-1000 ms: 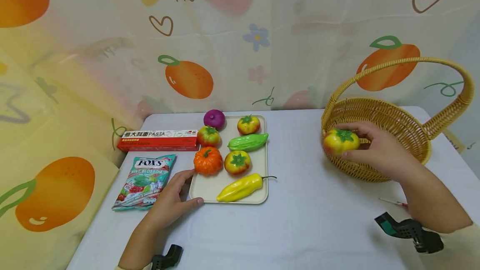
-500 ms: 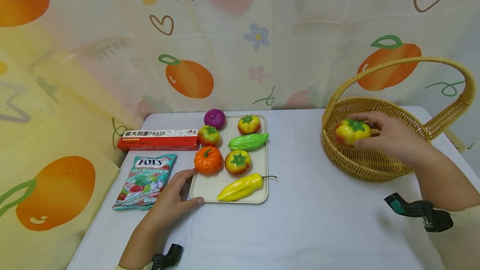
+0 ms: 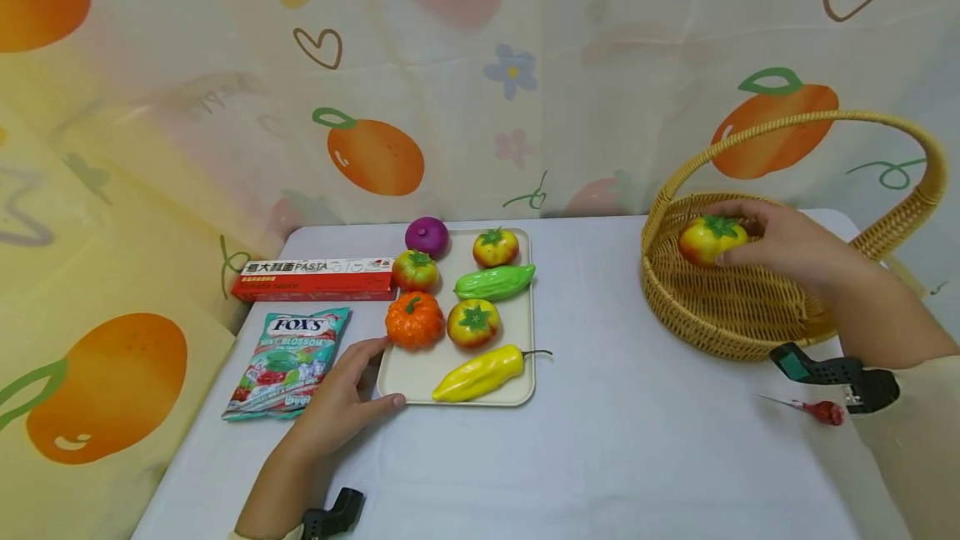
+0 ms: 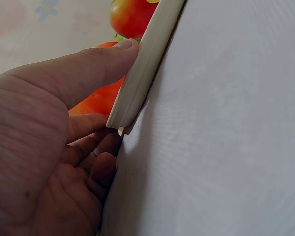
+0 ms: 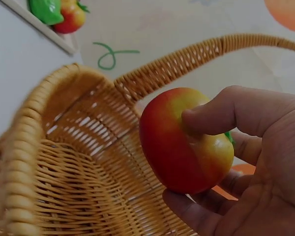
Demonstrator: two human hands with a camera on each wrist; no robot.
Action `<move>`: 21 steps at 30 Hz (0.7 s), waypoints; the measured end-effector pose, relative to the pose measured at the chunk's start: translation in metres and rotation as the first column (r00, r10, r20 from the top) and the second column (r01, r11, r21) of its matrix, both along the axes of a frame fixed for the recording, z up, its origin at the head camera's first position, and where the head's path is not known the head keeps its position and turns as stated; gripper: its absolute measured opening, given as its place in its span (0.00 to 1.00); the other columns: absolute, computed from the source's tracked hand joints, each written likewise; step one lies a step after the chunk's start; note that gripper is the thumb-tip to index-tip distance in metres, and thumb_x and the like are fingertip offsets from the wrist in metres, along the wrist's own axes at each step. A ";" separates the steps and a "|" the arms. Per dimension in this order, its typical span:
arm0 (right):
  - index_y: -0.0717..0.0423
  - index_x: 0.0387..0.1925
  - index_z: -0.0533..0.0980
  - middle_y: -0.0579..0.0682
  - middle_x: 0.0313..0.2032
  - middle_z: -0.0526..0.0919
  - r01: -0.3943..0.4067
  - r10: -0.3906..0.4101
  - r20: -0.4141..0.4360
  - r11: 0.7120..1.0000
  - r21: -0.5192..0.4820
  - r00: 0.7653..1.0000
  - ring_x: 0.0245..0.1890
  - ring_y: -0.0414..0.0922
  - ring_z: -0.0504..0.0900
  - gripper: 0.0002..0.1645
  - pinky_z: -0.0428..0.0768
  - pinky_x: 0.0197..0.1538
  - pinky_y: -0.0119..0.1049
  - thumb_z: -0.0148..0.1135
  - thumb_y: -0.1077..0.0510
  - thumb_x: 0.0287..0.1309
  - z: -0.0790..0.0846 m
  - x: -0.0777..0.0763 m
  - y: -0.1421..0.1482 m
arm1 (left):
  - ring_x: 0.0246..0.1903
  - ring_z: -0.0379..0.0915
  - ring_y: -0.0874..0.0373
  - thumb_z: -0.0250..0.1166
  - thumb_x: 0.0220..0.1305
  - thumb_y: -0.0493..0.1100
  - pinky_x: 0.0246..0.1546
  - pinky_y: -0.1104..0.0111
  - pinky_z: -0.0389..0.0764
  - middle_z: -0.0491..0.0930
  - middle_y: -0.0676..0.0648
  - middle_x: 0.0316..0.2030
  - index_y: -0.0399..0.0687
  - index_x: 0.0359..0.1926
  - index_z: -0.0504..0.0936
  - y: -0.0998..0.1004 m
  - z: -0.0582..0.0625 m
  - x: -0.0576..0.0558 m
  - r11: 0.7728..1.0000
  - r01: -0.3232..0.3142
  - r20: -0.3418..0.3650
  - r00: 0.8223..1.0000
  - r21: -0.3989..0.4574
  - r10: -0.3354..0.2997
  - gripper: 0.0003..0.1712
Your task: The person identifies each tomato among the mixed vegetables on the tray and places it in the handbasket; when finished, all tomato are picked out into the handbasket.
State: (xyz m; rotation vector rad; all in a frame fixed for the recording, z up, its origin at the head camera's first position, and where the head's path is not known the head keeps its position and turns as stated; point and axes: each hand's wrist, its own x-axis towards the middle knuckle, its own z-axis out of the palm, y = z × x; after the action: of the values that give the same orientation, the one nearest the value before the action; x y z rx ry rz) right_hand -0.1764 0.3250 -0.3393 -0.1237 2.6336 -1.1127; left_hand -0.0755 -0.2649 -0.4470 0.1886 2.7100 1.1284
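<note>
Right hand (image 3: pixel 787 244): thumb and fingers clasping a red-yellow tomato (image 3: pixel 703 242), not yet released; wicker basket (image 3: pixel 686 327) beneath. Left hand (image 3: pixel 341 402): lightly pinching the tray's (image 3: pixel 414 377) corner, three more tomatoes (image 3: pixel 475 323) beyond.

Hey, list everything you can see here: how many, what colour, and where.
Table: 1, white, foreground
Backdrop: 1, cream with fruit prints, behind
Tray: 1, cream, left of table's middle
Tomato-like fruits: 3, red-yellow-green, tray
Onion-like vegetable: 1, purple, tray's far left corner
Pumpkin: 1, orange, tray's left side
Gourd: 1, green, tray's right side
Pepper: 1, yellow, tray's near end
Pasta box: 1, red-white, left of tray
Fox's bag: 1, teal, nearer than box
Basket: 1, tan, table's right
Held fruit: 1, red-yellow-green, at basket
Thin tool: 1, red-handled, nearer than basket
Wrist devices: 2, black, wrists
Sleeves: 2, cream, forearms
Left hand: 1, bare, tray's near left corner
Right hand: 1, bare, gripping held fruit
</note>
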 end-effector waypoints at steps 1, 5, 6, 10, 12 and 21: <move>0.55 0.79 0.62 0.66 0.68 0.67 -0.008 0.008 0.005 1.000 -0.005 1.000 0.61 0.63 0.68 0.42 0.77 0.54 0.43 0.68 0.59 0.69 0.000 -0.003 0.001 | 0.74 0.64 0.42 0.83 0.59 0.49 0.69 0.45 0.74 0.68 0.42 0.75 0.46 0.79 0.66 0.000 0.000 0.000 1.000 0.001 -0.001 1.000 0.001 -0.001 0.53; 0.56 0.79 0.62 0.65 0.69 0.67 -0.031 0.031 0.018 0.999 -0.018 0.999 0.60 0.61 0.68 0.43 0.79 0.49 0.32 0.67 0.60 0.67 -0.002 -0.012 0.005 | 0.74 0.64 0.41 0.83 0.59 0.49 0.69 0.45 0.74 0.68 0.42 0.75 0.47 0.80 0.66 0.000 0.000 0.000 1.000 0.000 0.002 1.000 0.006 0.000 0.53; 0.56 0.79 0.62 0.65 0.69 0.67 -0.034 0.034 0.022 0.999 -0.011 0.999 0.61 0.61 0.68 0.43 0.78 0.50 0.34 0.67 0.60 0.67 -0.003 -0.014 0.006 | 0.74 0.64 0.41 0.83 0.59 0.49 0.69 0.45 0.74 0.68 0.42 0.75 0.47 0.79 0.66 0.000 0.000 0.000 1.000 0.000 0.002 1.000 0.006 0.000 0.53; 0.55 0.79 0.62 0.65 0.69 0.67 -0.027 0.027 0.047 1.000 0.005 0.999 0.61 0.62 0.67 0.43 0.77 0.54 0.42 0.68 0.59 0.68 -0.005 -0.021 0.008 | 0.74 0.65 0.41 0.83 0.59 0.49 0.69 0.45 0.74 0.68 0.42 0.75 0.47 0.79 0.67 0.000 0.000 0.000 1.000 -0.003 0.003 1.000 0.006 0.003 0.52; 0.54 0.79 0.61 0.65 0.70 0.66 -0.020 0.020 0.058 1.000 0.015 0.998 0.62 0.63 0.66 0.43 0.75 0.57 0.49 0.67 0.57 0.69 -0.006 -0.024 0.008 | 0.74 0.65 0.41 0.83 0.59 0.49 0.69 0.45 0.74 0.68 0.42 0.75 0.47 0.79 0.67 0.000 0.000 0.000 1.000 -0.005 0.002 1.000 0.006 0.005 0.52; 0.59 0.79 0.60 0.67 0.73 0.63 -0.020 0.022 0.082 0.999 -0.034 0.996 0.63 0.62 0.66 0.42 0.76 0.56 0.39 0.66 0.60 0.70 -0.011 -0.038 0.013 | 0.74 0.65 0.42 0.83 0.59 0.50 0.69 0.45 0.74 0.68 0.42 0.75 0.48 0.80 0.67 0.000 0.000 0.000 1.000 0.001 0.002 1.000 0.002 -0.001 0.52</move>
State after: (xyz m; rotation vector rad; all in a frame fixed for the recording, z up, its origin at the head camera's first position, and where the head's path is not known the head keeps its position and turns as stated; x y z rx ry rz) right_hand -0.2146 0.3384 -0.3501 -0.1099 2.5367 -1.1304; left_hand -0.0759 -0.2648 -0.4468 0.1884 2.7068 1.1298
